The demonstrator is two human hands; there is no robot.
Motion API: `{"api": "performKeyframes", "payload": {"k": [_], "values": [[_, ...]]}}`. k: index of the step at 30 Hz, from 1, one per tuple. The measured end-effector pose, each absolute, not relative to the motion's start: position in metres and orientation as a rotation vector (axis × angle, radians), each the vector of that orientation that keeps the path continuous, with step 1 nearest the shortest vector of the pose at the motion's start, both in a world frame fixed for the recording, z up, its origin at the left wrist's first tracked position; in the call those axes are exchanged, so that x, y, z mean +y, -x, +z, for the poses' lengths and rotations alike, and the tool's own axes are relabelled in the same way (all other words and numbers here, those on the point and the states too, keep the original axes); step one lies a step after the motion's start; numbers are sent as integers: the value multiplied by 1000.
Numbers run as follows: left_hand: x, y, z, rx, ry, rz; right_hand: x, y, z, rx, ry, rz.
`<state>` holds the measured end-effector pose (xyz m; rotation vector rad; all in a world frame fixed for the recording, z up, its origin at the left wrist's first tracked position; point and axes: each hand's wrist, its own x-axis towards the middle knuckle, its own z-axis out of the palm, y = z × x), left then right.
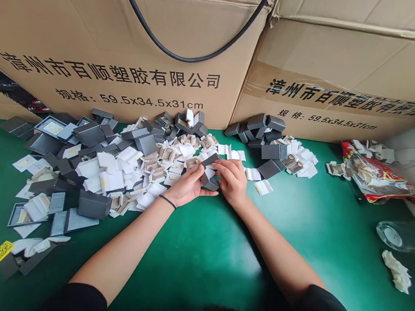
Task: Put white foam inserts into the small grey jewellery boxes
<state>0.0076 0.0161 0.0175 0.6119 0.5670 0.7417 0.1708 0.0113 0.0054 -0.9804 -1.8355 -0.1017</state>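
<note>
Both my hands meet at the centre of the green table (pixel 197 244), closed around one small grey box (pixel 209 169). My left hand (pixel 188 187), with a black band at the wrist, grips the box from the left and below. From the right, my right hand (pixel 232 179) pinches its top edge. The box is tilted, with its lid partly open. A heap of grey boxes and lids (pixel 93 137) mixed with white pads (pixel 113 179) and beige inserts (pixel 161 163) spreads left of my hands.
Two large cardboard cartons (pixel 130 42) stand along the back, with a black cable (pixel 189 56) hanging across them. More grey boxes (pixel 266 132) lie at back centre. A red snack bag (pixel 375 177), a glass jar (pixel 395 237) and crumpled tissue (pixel 398 274) sit at the right.
</note>
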Motion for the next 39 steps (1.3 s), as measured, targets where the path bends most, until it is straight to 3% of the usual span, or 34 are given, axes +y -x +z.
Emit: {"api": "performKeyframes", "payload": {"k": [39], "values": [[15, -10, 19, 604, -610, 763, 15, -172, 3, -1734, 1050, -67]]}}
